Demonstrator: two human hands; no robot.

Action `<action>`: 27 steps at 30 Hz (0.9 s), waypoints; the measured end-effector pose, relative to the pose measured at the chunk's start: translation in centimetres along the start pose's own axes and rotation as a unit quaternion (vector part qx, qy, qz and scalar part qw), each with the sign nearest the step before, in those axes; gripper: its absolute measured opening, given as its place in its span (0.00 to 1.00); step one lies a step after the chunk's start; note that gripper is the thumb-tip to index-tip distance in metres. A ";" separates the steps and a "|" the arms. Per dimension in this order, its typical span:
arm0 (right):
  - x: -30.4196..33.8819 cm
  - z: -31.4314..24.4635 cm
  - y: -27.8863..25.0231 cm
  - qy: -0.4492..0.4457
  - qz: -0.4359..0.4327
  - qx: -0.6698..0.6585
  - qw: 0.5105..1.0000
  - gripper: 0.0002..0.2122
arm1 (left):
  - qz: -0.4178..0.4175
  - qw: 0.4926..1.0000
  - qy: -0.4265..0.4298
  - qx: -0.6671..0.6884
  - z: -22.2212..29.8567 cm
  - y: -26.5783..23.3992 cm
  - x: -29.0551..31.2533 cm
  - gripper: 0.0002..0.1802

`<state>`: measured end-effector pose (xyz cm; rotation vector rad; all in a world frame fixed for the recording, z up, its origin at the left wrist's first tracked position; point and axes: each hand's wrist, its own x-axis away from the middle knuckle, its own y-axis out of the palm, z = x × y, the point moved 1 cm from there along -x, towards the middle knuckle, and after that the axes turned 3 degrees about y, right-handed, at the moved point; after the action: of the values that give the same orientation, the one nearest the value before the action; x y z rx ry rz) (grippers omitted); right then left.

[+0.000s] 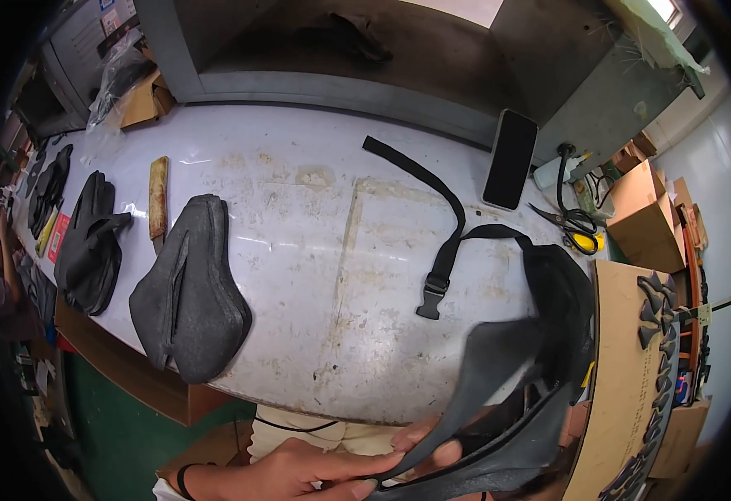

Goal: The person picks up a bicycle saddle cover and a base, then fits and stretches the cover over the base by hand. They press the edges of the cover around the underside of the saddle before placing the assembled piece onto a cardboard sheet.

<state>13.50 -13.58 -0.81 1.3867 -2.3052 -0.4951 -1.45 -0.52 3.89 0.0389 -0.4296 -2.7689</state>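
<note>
Pinching the edge of a black pouch (pixel 562 292) between thumb and fingers of the left hand (pixel 311 468), low in the view. Touching the same pouch with the right hand (pixel 447 453), mostly hidden behind a flap apart from fingertips and patches of skin; cannot tell whether gripping firmly or resting loosely. Holding the pouch at lower right, partly over the near edge of the white table (pixel 299 292), with an interior too dark to make out and a lower side running to the bottom of the frame. Leading from its upper end to a black strap (pixel 416 171) and buckle (pixel 432 296), flat on the table. To the left, layered black pads (pixel 194 292), with a tan handle (pixel 157 196) just behind, narrowing to a grey tip partly lost at their edge. At upper right, a phone (pixel 510 159), lying or propped, cannot tell which; beside it, a pale bottle (pixel 552 173), partly covered, and scissors (pixel 568 221). At the back, a cabinet (pixel 299 90), with a dark item (pixel 365 37) inside, too shadowed to identify. At far left, a person (pixel 6 292), cut off by the dark rim.
</note>
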 end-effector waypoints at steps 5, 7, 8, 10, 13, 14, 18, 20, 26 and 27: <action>-0.8 -2.7 1.9 0.025 -0.001 0.047 0.999 0.14 | -0.087 0.995 -0.035 -0.030 0.5 -1.5 0.5 0.25; -0.3 -4.4 2.1 0.021 0.020 0.091 0.995 0.16 | -0.157 0.981 -0.069 -0.090 -0.4 -2.4 0.1 0.30; 0.5 -4.7 2.0 0.045 -0.024 0.108 0.993 0.17 | -0.098 0.981 0.050 -0.161 -2.7 -2.9 0.7 0.41; -0.9 -3.0 0.9 0.069 -0.030 0.090 0.993 0.17 | -0.003 0.998 0.012 0.069 -3.1 -2.3 -1.7 0.39; -0.8 -2.7 1.0 0.091 -0.036 0.053 0.994 0.17 | 0.107 0.955 -0.012 0.276 -1.8 0.4 -3.8 0.40; -0.8 -2.6 1.1 0.095 -0.034 0.043 0.994 0.17 | 0.121 0.955 -0.017 0.272 -1.5 0.7 -4.0 0.43; -1.0 -2.1 0.6 0.117 -0.013 0.006 0.993 0.17 | 0.120 0.958 -0.005 0.259 -2.4 0.9 -4.0 0.40; -0.9 -1.9 0.0 0.129 0.002 -0.013 0.992 0.17 | 0.114 0.962 -0.007 0.247 -3.0 1.0 -3.9 0.39; -0.8 -0.7 -1.7 0.173 0.049 -0.069 0.981 0.17 | 0.119 0.962 0.075 0.234 -5.3 1.9 -3.7 0.36; -0.7 -0.6 -1.9 0.181 0.056 -0.078 0.979 0.17 | 0.124 0.958 0.092 0.243 -5.4 2.1 -3.7 0.35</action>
<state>15.58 -13.85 -1.34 1.1562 -1.9907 -0.3474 3.17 -2.74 -0.68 0.3321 -0.9802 -2.3281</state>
